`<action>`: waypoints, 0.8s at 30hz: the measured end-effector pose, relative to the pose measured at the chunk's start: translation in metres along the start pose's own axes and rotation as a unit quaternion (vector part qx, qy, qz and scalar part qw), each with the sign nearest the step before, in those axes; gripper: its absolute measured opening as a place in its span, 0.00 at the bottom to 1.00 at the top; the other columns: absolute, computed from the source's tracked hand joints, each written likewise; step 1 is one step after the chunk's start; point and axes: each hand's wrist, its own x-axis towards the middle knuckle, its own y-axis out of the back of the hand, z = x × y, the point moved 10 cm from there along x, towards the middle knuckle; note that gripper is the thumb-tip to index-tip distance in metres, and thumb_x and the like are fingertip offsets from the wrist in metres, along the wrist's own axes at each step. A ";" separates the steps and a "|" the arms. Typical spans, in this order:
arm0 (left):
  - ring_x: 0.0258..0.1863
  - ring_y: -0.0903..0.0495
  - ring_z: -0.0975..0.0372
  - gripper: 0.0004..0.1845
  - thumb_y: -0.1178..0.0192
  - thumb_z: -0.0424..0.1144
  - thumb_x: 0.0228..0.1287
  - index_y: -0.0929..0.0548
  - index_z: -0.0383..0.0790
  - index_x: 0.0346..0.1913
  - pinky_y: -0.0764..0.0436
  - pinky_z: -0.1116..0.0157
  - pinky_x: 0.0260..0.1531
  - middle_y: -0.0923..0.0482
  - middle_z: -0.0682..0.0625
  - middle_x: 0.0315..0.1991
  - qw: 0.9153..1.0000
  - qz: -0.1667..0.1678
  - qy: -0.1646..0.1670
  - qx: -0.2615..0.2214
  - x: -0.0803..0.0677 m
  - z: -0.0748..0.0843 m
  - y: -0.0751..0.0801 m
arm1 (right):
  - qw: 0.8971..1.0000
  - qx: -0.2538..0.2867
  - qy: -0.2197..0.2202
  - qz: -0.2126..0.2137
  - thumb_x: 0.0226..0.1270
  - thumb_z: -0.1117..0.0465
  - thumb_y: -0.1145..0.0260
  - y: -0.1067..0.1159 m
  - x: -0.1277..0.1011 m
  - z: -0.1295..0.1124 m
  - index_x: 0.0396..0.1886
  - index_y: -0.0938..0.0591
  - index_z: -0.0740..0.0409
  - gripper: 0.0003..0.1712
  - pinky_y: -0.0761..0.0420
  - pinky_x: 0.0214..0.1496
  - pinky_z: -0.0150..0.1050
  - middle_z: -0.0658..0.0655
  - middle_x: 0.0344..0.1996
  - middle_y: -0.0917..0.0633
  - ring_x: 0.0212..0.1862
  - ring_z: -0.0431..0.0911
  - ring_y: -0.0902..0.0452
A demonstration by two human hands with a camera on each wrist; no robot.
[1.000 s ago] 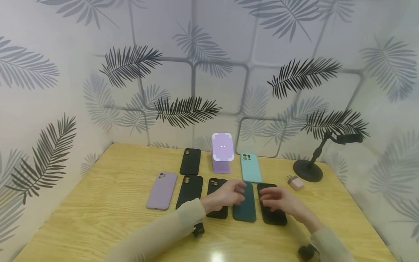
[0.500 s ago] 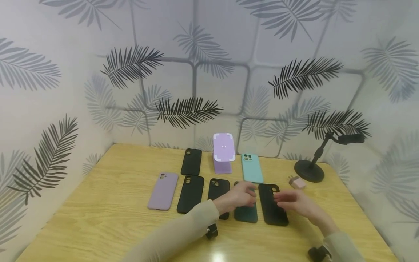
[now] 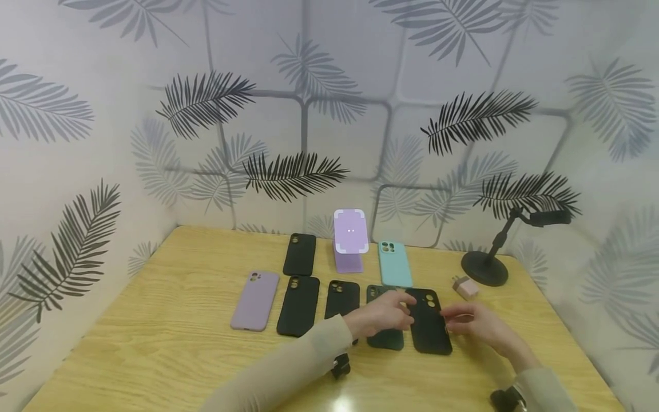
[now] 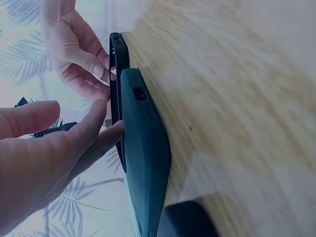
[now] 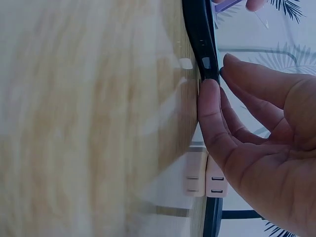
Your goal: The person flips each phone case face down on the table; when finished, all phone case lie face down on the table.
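Note:
A black phone case [image 3: 428, 333] lies flat on the table between my two hands, camera cutout at its far end. My left hand [image 3: 383, 313] reaches over a dark green phone case [image 3: 386, 340], its extended fingertips at the black case's left edge. In the left wrist view those fingers pass behind the green case [image 4: 145, 153]. At the black case's right edge are the fingertips of my right hand [image 3: 476, 326]. Close up in the right wrist view, thumb and forefinger sit right at the side of the black case [image 5: 200, 34], slightly apart.
More phone cases lie to the left: lilac [image 3: 255, 300], black [image 3: 298, 306], another black [image 3: 342, 294], and one behind [image 3: 300, 254]. Further back stand a purple phone stand [image 3: 351, 232] and a turquoise case [image 3: 395, 264]. A pink charger plug [image 3: 465, 287] and black stand [image 3: 485, 268] are at right.
My left hand has moved right, from over the green case to the black case's left edge. My right hand has slid off the black case's top to its right edge.

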 end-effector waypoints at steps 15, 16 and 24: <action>0.48 0.17 0.43 0.30 0.43 0.21 0.64 0.35 0.28 0.69 0.15 0.55 0.47 0.31 0.28 0.60 0.994 0.037 0.018 -0.098 0.003 -0.004 -0.003 | 0.999 0.003 -0.035 -0.003 0.64 0.57 0.30 -0.002 0.000 0.000 0.59 0.22 0.70 0.28 0.18 0.46 0.32 0.72 0.58 0.21 0.58 0.62 0.22; 0.47 0.17 0.43 0.30 0.43 0.21 0.64 0.35 0.29 0.69 0.14 0.55 0.47 0.29 0.29 0.57 0.994 0.043 0.019 -0.103 0.003 -0.005 -0.002 | 0.999 0.006 -0.035 -0.002 0.64 0.57 0.31 -0.002 0.000 0.000 0.59 0.22 0.71 0.28 0.18 0.46 0.32 0.72 0.58 0.21 0.58 0.62 0.22; 0.44 0.16 0.46 0.28 0.43 0.22 0.65 0.34 0.29 0.68 0.14 0.56 0.46 0.24 0.35 0.51 0.988 0.074 0.028 -0.130 0.001 -0.006 0.002 | 0.999 0.041 -0.025 0.000 0.66 0.58 0.32 -0.004 -0.001 -0.003 0.60 0.24 0.73 0.29 0.16 0.47 0.32 0.73 0.59 0.23 0.58 0.60 0.21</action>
